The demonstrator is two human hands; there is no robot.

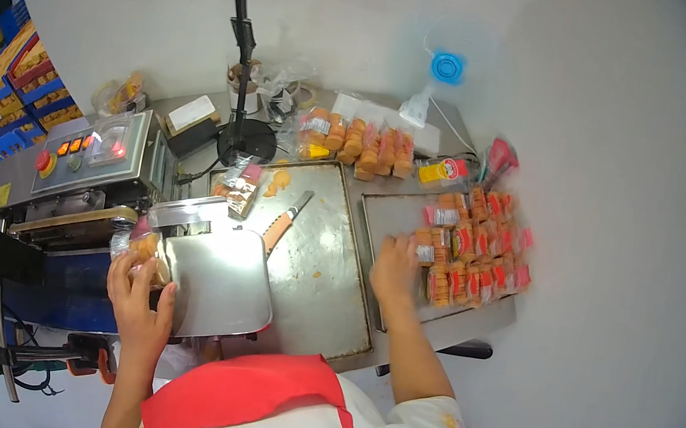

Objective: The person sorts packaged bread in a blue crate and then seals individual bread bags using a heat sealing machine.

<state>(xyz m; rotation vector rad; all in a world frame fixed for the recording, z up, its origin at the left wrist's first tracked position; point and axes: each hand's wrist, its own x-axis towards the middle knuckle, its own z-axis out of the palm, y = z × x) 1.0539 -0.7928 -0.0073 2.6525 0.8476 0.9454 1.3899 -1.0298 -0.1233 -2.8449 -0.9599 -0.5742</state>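
Observation:
My left hand point(140, 297) grips a clear bag of round cookies point(148, 249) between the sealing machine point(91, 172) and the steel plate of a scale point(219, 285). Blurred, my right hand point(395, 267) is over the right metal tray point(395, 209), by the left edge of rows of cookie packs point(480, 250) with red labels; whether it touches a pack I cannot tell. A utility knife point(281, 224) with an orange handle lies on the middle tray point(341, 268), near broken cookie pieces point(279, 181) and another cookie pack point(239, 190).
A black ring lamp point(242, 41) stands behind the scale. More bagged cookies point(362, 142) line the back of the table, next to a yellow and red packet point(444, 171). Blue crates point(37, 88) are at the far left. A black handle point(470, 349) juts out under the table's right edge.

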